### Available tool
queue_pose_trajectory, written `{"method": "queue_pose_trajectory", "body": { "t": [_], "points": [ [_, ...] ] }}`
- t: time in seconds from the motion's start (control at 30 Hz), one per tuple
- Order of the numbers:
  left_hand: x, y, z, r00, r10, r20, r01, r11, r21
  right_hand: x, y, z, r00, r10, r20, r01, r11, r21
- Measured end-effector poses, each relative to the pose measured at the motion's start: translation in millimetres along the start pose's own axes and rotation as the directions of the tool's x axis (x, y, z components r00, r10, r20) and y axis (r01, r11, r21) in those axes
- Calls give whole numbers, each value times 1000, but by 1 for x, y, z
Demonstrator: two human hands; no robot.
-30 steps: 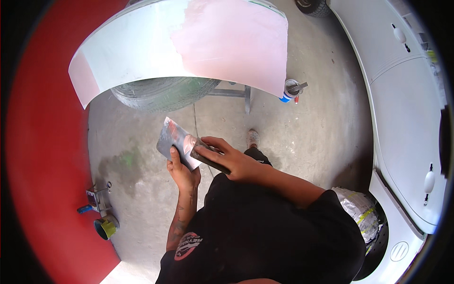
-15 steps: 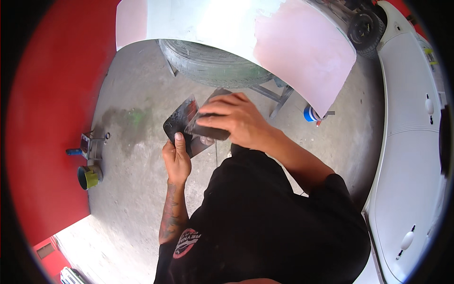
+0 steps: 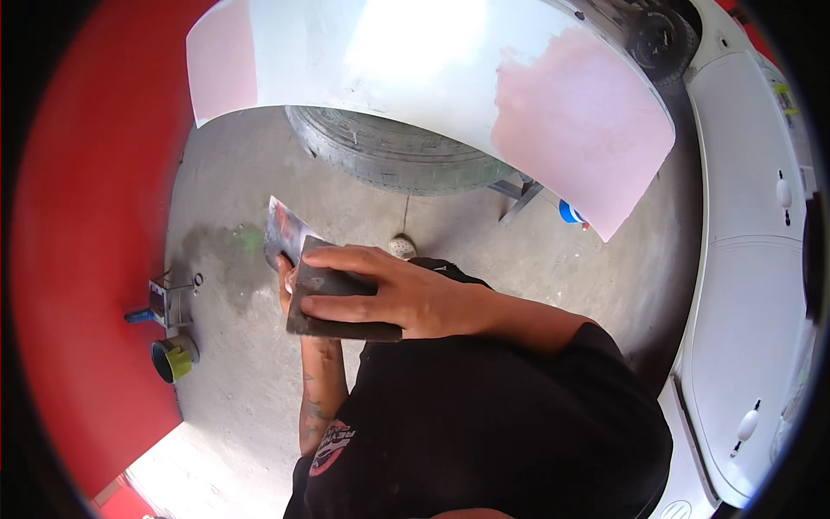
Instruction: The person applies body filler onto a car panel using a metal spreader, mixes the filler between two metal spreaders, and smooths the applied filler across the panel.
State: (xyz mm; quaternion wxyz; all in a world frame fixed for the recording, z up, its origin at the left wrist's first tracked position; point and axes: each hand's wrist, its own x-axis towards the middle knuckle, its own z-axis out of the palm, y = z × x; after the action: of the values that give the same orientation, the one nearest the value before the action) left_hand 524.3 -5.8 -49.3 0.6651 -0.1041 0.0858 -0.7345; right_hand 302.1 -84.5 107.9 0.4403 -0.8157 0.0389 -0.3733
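My right hand (image 3: 411, 298) is closed on a dark, flat, rectangular putty spreader (image 3: 341, 329), its fingers stretched across the upper face. My left hand (image 3: 285, 287) grips a thin, shiny, dark plate (image 3: 284, 233) with reddish reflections or smears. The spreader overlaps the near part of this plate and hides most of the left hand. Whether the two pieces touch cannot be made out. Beyond my hands lies a curved white car body panel (image 3: 415, 86) with a large pink patch (image 3: 579, 121) on its right and a smaller pink patch (image 3: 226, 65) on its left end.
Under the panel lies a large tyre (image 3: 389, 160), with a metal stand leg (image 3: 520, 203) beside it. A blue can (image 3: 568, 212) sits below the panel's right corner. A red wall (image 3: 95, 242) and a yellowish bucket (image 3: 177, 362) are at left; a white car (image 3: 748, 285) stands at right.
Both hands have come nearer my body and to the left. The spreader has turned and now covers much of the left hand. The view has shifted, showing more of the panel.
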Motion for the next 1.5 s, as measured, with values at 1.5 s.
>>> {"method": "queue_pose_trajectory", "body": {
  "t": [1.5],
  "points": [
    [93,45,64,927,-43,-371,341,505,793,15,57,98,794,362,-488,-536,796,-282]
  ]
}}
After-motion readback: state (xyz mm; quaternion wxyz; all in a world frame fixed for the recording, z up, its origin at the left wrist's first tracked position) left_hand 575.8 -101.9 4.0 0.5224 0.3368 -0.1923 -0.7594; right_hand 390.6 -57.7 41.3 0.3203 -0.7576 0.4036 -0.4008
